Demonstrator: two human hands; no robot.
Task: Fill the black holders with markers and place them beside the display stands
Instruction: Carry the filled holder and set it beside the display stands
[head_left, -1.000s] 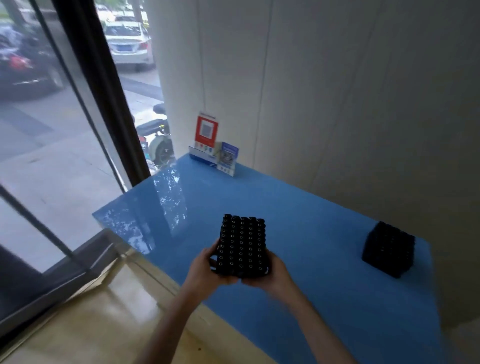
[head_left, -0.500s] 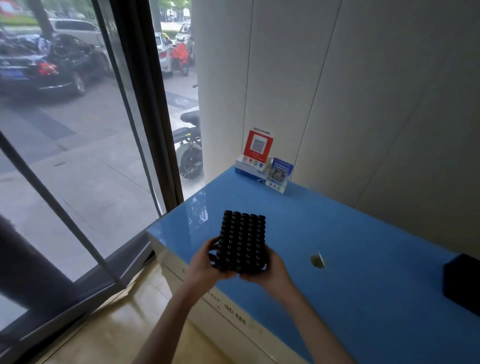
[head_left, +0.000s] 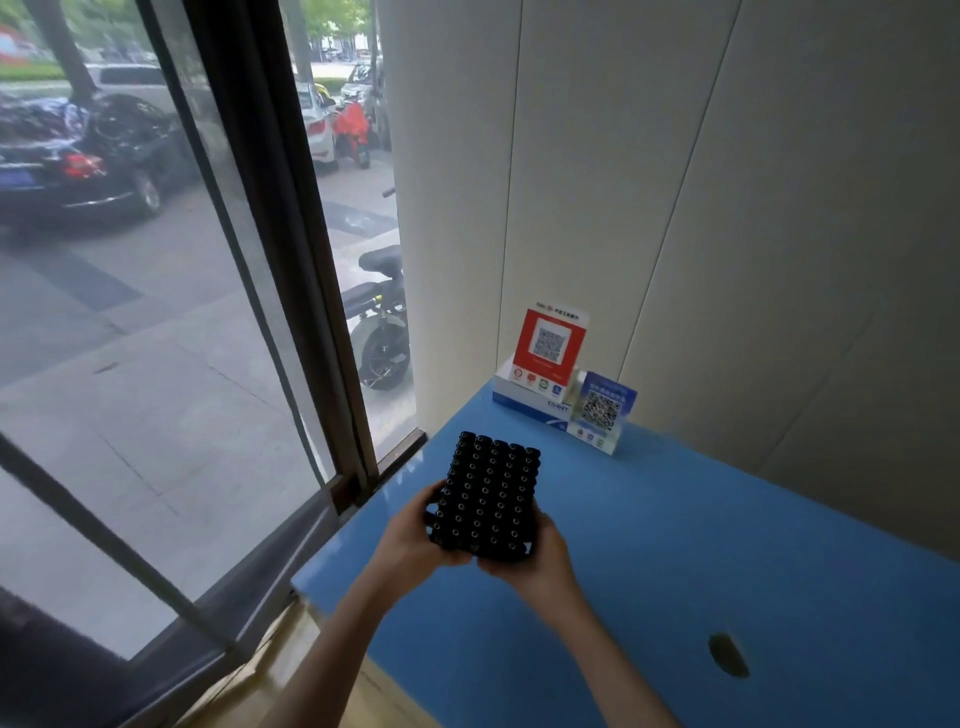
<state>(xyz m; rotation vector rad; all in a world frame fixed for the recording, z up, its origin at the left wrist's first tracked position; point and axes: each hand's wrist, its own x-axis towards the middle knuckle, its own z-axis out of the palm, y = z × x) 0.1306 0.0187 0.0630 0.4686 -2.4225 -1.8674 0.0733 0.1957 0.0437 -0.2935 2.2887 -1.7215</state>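
Holder sits between my two hands, raised above the near left corner of the counter. I see it filled: rows of black marker caps cover its whole top face, packed tight, ends toward the camera.

Left hand: I have its fingers curled round the holder's left side, thumb on the near left edge. Right hand: fingers wrapped under and round the near right corner, palm against the right side. Both hands grip; neither has spare fingers free that I can see. The fingertips below the holder are hidden, so I cannot tell how far they reach.

Beyond the fingers, at the far corner of the counter against the wall, I read two display stands: a red stand with a QR code, set on a white box, and a blue stand just to its right, touching the box. The holder is well apart from them, on the near side.

To the right of my right forearm, a dark oval hole marks the counter. Left of my left hand, a window shows a scooter and parked cars outside.
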